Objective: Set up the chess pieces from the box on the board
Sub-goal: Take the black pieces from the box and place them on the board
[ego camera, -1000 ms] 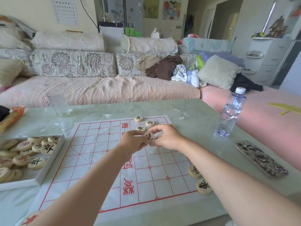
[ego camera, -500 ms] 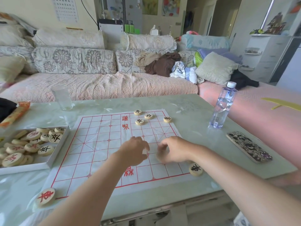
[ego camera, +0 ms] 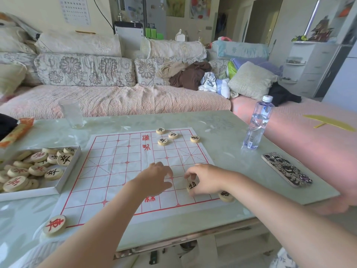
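Note:
A white paper board (ego camera: 119, 171) with red grid lines lies on the table. My right hand (ego camera: 207, 178) pinches a round wooden piece (ego camera: 191, 185) with a black character, tilted on edge over the board's near right squares. My left hand (ego camera: 156, 179) hovers just left of it, fingers loosely curled and holding nothing. Several black-marked pieces (ego camera: 163, 141) sit at the board's far right. Another black-marked piece (ego camera: 226, 195) lies under my right wrist at the near right corner. A red-marked piece (ego camera: 54, 225) rests at the near left corner. The white box (ego camera: 63, 178) at left holds several pieces.
A water bottle (ego camera: 257, 122) stands at the table's right side, a patterned phone (ego camera: 286, 169) lies near the right edge. A clear glass (ego camera: 71, 113) stands at the far left, an orange packet (ego camera: 16, 132) beside it. A sofa runs behind the table.
Both hands came down from mid-board toward the near right squares. The piece passed between the hands is now in my right hand, held on edge low over the board.

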A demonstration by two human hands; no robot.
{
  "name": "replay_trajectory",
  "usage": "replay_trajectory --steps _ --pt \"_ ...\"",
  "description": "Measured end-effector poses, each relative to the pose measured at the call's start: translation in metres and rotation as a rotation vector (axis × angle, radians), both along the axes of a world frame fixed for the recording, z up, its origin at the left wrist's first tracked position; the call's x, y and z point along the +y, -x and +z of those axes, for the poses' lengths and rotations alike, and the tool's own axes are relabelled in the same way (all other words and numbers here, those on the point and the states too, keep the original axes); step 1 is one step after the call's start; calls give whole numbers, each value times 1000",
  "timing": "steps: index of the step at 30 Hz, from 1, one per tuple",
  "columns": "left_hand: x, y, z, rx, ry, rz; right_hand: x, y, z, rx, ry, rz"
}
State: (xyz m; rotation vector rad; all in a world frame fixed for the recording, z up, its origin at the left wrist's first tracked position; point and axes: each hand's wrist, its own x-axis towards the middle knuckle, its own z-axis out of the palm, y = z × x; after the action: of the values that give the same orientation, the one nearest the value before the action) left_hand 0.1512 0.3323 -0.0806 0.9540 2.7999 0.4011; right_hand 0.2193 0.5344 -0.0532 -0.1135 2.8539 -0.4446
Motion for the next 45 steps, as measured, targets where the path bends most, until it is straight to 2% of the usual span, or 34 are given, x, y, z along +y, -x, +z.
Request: replay_trajectory --steps 7,14,19,25,31,36,42,45 --pt "-45 11 10 108 -208 120 -48 29 19 177 158 1" --pt "-142 38 21 212 -260 331 -138 77 21 249 309 71" --pt "-206 59 23 261 -324 478 -219 113 16 251 348 151" --pt "-272 79 19 317 -265 603 -304 157 17 248 322 221" --pt "-311 95 2 332 -196 659 -348 199 5 312 86 236" --pt "-317 101 -3 297 -144 619 -363 217 -9 261 -94 281" --pt "-318 105 0 260 -162 596 -367 220 -16 306 -61 250" --pt "-317 106 2 236 -220 607 -361 219 -13 247 147 233"
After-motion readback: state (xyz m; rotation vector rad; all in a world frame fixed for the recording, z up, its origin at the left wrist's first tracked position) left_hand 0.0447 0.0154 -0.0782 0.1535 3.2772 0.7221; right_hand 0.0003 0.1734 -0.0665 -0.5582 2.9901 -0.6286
